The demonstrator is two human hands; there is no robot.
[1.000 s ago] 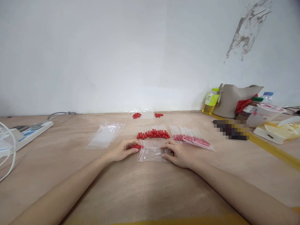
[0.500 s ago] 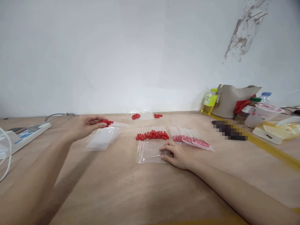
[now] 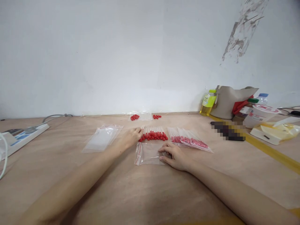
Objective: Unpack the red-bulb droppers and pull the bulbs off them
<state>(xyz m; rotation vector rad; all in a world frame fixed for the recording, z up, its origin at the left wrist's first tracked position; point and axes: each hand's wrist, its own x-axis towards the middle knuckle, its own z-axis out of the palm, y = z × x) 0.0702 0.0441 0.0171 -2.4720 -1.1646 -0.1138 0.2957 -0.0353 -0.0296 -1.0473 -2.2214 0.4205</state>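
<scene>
Left hand (image 3: 134, 137) swung over from mid-left to the red-bulbed droppers (image 3: 153, 135) mid-frame, now nearest, row just right of its grip (can't tell if closed), stems pointing up-frame, while the loosely open right hand (image 3: 175, 157) rests on the clear bag (image 3: 148, 153) below.

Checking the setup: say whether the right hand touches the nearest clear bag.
Touching. The head view shows the right hand with fingertips on the clear bag, at its right end.

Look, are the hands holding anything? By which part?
Can't tell: right hand touches the clear bag's right end; left hand is at red bulbs.
</scene>
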